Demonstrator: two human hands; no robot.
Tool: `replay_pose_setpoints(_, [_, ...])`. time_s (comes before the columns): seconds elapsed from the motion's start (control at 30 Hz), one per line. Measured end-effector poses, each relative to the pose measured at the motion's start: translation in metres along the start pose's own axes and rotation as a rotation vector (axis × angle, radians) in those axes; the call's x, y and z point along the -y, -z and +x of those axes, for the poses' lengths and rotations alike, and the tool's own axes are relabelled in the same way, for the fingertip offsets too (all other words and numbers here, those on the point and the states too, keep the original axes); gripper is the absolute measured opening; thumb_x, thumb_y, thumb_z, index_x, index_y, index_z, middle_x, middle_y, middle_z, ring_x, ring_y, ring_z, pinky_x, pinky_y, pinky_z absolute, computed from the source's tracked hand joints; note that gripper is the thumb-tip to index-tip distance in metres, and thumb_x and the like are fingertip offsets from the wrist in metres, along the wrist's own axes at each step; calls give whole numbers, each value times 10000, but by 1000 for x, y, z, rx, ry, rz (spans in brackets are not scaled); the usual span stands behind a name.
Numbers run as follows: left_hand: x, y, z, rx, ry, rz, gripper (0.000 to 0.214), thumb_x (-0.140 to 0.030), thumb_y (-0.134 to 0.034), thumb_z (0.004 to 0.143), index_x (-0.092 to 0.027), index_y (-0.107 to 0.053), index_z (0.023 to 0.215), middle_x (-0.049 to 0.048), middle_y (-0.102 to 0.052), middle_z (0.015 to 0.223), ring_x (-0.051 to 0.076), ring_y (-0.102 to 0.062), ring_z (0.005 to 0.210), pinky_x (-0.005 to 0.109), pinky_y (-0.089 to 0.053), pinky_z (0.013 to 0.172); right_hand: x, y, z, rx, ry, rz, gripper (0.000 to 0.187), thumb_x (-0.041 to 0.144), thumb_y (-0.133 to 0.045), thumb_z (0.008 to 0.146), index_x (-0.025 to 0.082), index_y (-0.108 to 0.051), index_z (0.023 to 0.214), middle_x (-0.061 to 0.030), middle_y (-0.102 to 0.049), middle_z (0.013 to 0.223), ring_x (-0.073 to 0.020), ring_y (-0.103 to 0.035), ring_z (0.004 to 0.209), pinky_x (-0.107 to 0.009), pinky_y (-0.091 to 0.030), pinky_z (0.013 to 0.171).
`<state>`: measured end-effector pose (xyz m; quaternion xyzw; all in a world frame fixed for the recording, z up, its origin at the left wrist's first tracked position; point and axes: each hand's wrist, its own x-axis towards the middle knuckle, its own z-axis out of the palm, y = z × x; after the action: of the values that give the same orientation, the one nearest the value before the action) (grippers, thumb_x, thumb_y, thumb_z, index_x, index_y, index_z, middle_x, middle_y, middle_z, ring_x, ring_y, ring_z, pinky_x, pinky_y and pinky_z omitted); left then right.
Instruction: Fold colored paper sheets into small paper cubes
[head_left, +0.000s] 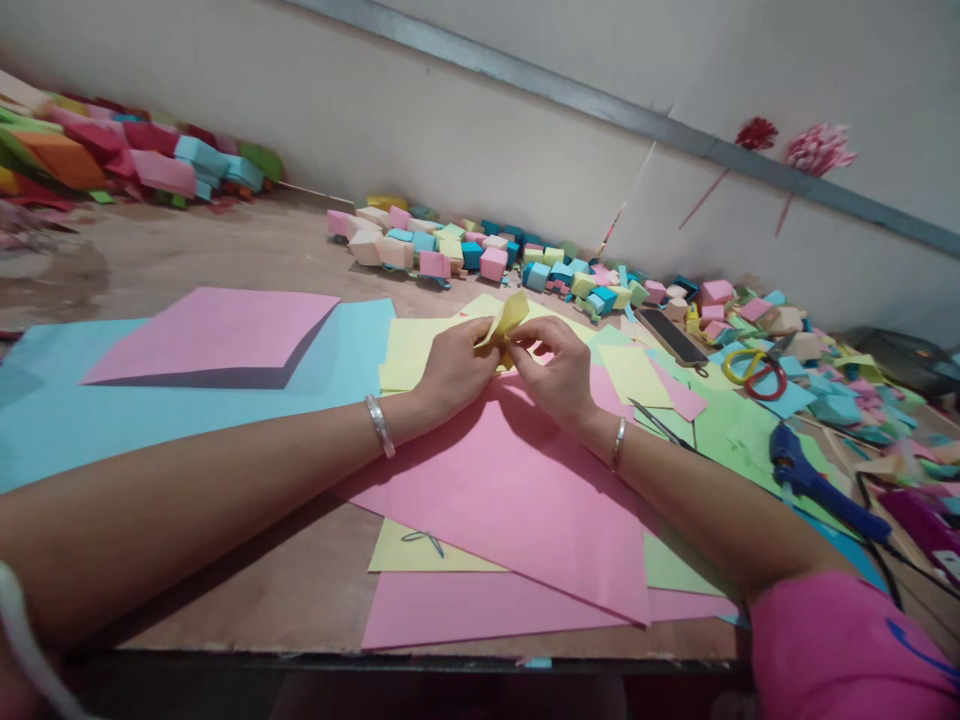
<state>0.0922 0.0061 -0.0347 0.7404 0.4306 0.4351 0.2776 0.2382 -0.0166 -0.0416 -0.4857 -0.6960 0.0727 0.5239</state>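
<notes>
Head view: left hand (454,370) and right hand (559,378), each grip pinched on a small yellow paper piece (506,320), hold it raised above the pink sheet (517,490), apparently for folding; scissors (754,372) lie right of that sheet.

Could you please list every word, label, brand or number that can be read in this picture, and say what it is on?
There is no readable text anywhere.
The phone lies with its dark screen blank.
The blue glue gun shows no legible brand.
The pink sleeve bears a blue mark, too partial to read.
The yellow paper, held by the left hand and right hand, is unprinted, as are the coloured sheets and paper cubes.
</notes>
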Motion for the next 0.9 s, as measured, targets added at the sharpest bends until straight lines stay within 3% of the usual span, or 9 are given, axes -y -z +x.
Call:
replay_pose_setpoints(0.23, [-1,1,0,18,14,-14,135,-227,-534,762,-176,-610,663,-17,-587,630,138,-506,615,262,-349,582,0,-5,2,-21,-200,184,302,245,-656,739,212,-498,995,-12,-633,907,-132,-603,760,-261,-476,621])
replay_pose_setpoints(0.4, [0,1,1,33,27,9,118,-180,-533,733,-178,-648,708,-5,-635,689,150,-530,657,267,-368,602,2,-3,2,14,-143,100,55,233,-595,748,190,-566,768,-23,-616,806,-150,-574,729,-276,-459,607])
replay_pose_setpoints(0.5, [-1,1,0,11,29,-5,128,-188,-571,720,-186,-664,808,-7,-671,775,155,-562,705,269,-398,637,2,-3,1,23,-153,105,48,231,-583,742,190,-560,749,-13,-604,768,-151,-563,697,-282,-450,598])
replay_pose_setpoints(0.77, [-6,1,-3,-10,68,-99,93,-114,-540,672,-169,-615,673,-30,-578,646,126,-489,632,250,-357,577,1,-3,0,44,-11,-18,46,228,-576,778,208,-537,769,-5,-569,790,-147,-520,718,-286,-445,655])
replay_pose_setpoints(0.9, [-4,1,-2,-26,53,-67,129,-110,-539,675,-175,-494,572,-46,-498,594,107,-415,584,253,-303,547,1,-2,0,14,116,-68,77,222,-550,824,215,-533,750,-7,-560,772,-162,-531,776,-295,-443,692])
